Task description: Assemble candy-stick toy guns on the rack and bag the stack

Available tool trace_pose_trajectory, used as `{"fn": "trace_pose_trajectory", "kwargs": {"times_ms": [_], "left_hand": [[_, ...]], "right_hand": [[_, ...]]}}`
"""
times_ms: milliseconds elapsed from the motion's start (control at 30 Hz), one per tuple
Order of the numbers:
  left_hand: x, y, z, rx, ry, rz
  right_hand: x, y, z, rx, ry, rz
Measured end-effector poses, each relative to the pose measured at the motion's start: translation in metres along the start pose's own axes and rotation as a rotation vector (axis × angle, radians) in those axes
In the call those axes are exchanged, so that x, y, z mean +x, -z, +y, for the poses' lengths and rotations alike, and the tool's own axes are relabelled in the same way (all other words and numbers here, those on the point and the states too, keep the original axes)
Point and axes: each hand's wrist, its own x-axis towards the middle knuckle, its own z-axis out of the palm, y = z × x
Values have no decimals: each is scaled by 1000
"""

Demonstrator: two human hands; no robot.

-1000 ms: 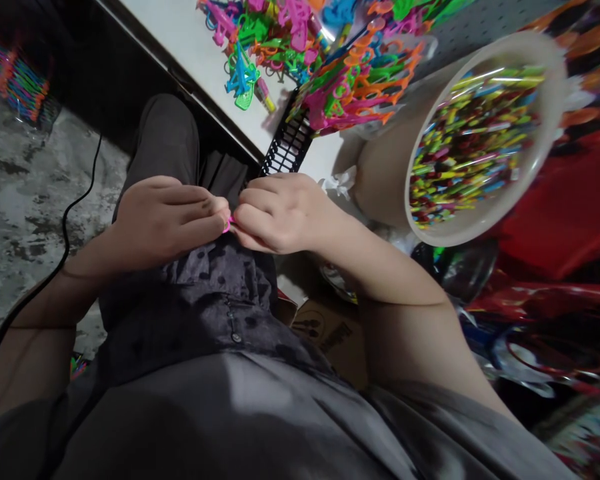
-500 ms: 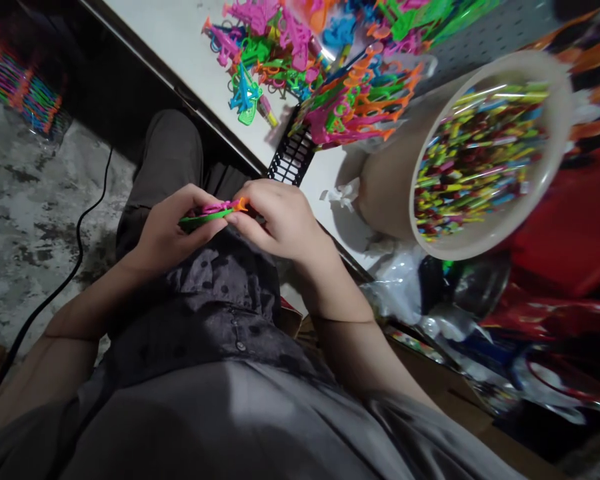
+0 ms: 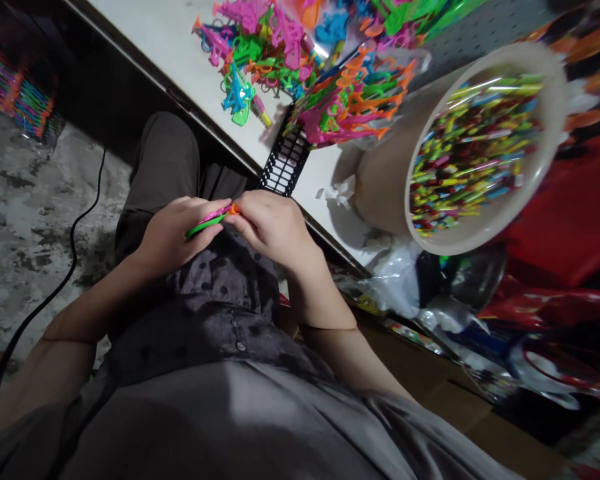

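Plastic toy pieces [image 3: 206,225] in pink, green and orange lie between the hands, on the person's side of the black lattice basket [image 3: 284,159] and well below the pile on the counter. Their long axis slants roughly toward the basket. The right hand [image 3: 276,223] is nearer the basket, its fingers closed in a pinch at the orange end; the left hand [image 3: 170,233], farther off, grips the green and pink length between thumb and fingers.

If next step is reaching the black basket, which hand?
Likely the right hand: it sits nearer the black basket, though it's pinching the orange tip. The left hand is farther off, holding the green piece and pink piece.
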Motion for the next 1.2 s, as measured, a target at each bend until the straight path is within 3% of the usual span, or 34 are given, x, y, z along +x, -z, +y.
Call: {"fn": "trace_pose_trajectory", "kwargs": {"times_ms": [100,233,333,400,500,567,633,667,767,900,1033,1100,1200], "left_hand": [[-3,4,-8,-236,47,-23],[1,8,-38,-779,222,43],[11,6,-75,-1101,429,131],[17,3,-98,-1307,554,129],[23,0,-124,-1603,637,136],[28,0,-132,-1726,648,141],[37,2,-136,-1797,645,144],[43,4,-136,-1821,637,150],[65,10,-138,-1868,607,137],[98,23,-146,-1885,674,44],[118,39,-157,-1918,805,-89],[121,46,-159,-1939,817,-96],[119,54,-159,-1898,802,-94]], "right_hand": [[3,4,-2,10,10,-51],[14,18,-3,8,66,-129],[35,46,7,-22,99,-119],[59,77,22,-16,81,-58],[107,144,59,69,-84,219],[141,189,89,223,-332,593],[172,223,120,361,-550,769],[185,233,134,379,-636,794],[218,225,169,280,-730,668],[255,163,202,12,-701,346],[284,115,216,-435,-726,-31],[290,109,216,-571,-738,-108],[289,120,212,-635,-758,-175]]}}
